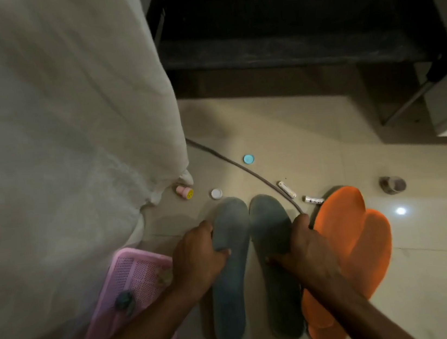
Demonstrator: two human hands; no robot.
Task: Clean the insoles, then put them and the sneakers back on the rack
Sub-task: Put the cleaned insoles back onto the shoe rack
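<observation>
Above floor: left hand [197, 258] grips left insole [230, 271]; right hand [309, 246] grips right insole [277, 270].

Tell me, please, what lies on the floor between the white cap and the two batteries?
In the head view, the toe ends of the two grey insoles and a grey cable lie between the white cap and the batteries.

No words or numbers come through here; the printing on the two white batteries [287, 189] is a blur, and a smiley face sits on the little pink bottle's yellow end [190, 194].
</observation>
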